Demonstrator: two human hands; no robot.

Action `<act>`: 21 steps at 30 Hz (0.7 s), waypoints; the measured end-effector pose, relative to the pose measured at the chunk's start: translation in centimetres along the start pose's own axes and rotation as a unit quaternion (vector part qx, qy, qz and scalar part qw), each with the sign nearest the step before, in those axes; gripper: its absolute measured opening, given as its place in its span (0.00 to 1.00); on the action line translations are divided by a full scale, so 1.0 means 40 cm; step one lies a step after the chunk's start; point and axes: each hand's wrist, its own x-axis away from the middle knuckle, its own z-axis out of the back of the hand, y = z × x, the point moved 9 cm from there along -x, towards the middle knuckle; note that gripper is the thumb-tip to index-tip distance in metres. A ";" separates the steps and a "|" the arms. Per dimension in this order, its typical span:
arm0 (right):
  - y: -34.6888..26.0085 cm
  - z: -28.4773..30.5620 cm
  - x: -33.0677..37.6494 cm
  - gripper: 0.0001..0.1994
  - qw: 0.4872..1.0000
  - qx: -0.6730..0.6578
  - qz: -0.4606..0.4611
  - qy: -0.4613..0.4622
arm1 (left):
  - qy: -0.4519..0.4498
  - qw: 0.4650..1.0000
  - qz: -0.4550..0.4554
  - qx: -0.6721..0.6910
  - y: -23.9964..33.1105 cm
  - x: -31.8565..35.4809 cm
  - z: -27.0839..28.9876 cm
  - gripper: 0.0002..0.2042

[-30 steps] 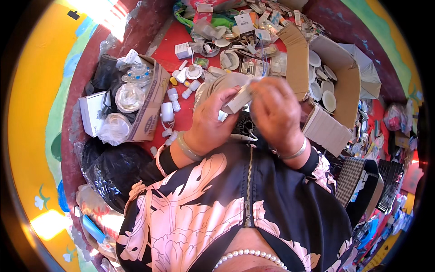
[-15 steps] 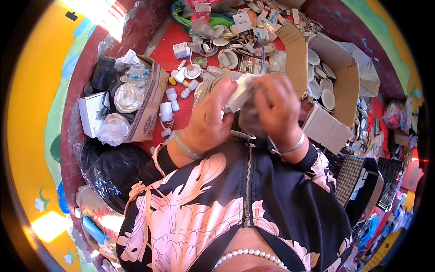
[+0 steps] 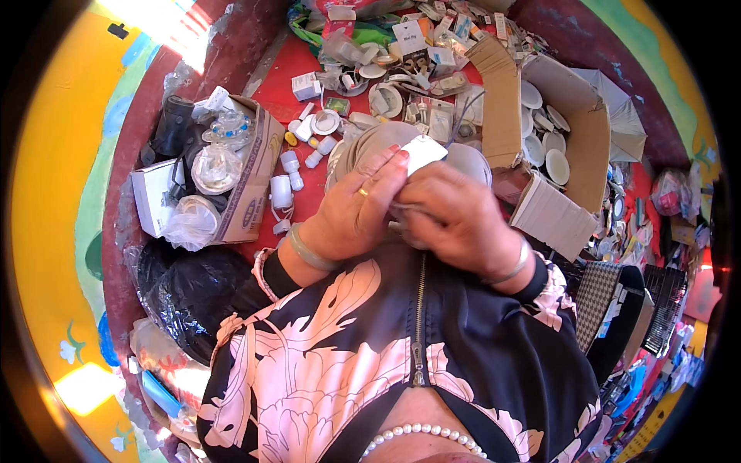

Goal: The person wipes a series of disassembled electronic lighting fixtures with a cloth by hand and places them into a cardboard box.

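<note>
My left hand [image 3: 347, 208] holds a flat white rectangular piece [image 3: 423, 153] in front of my chest, its fingers closed around the near side. A thin grey wire [image 3: 468, 112] rises beyond it and seems to come from its far end. Pressed against the near end of the piece is my right hand [image 3: 461, 220], fingers curled and slightly blurred. A bit of greyish, soft-looking material, maybe a rag, shows under the right fingers; most of it is hidden. My grey-clad knees [image 3: 469, 160] lie just beneath the hands.
A carton [image 3: 258, 166] of bagged fittings stands left, with white bulbs [image 3: 282, 191] beside it. To the right, an open cardboard box [image 3: 580, 135] holds round white lamps. Loose packaged parts [image 3: 386, 99] cover the red cloth ahead. A black plastic bag [image 3: 197, 289] lies near left.
The white piece has turned and tipped, showing its flat face. My right hand has moved down and left against it, and the dark material is now mostly covered. The wire has swung right.
</note>
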 end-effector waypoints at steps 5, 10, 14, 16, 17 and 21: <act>0.057 0.139 0.031 0.08 0.989 -0.080 -0.118 0.027 | 0.020 0.999 -0.024 -0.031 0.008 -0.001 0.025 0.17; 0.183 0.181 0.119 0.12 0.870 -0.328 -0.297 0.215 | 0.097 0.964 0.194 0.155 -0.083 0.031 0.024 0.20; 0.184 0.159 0.101 0.19 0.819 -0.458 -0.288 0.192 | 0.153 0.840 0.364 0.372 -0.145 0.075 -0.013 0.17; 0.166 0.144 0.078 0.20 0.821 -0.471 -0.263 0.186 | 0.158 0.805 0.391 0.416 -0.152 0.071 -0.019 0.18; 0.160 0.140 0.072 0.21 0.826 -0.470 -0.248 0.185 | 0.161 0.787 0.405 0.436 -0.153 0.069 -0.019 0.18; 0.134 0.157 0.054 0.17 0.949 -0.182 -0.154 0.205 | 0.183 0.689 0.427 0.556 -0.170 0.084 -0.065 0.19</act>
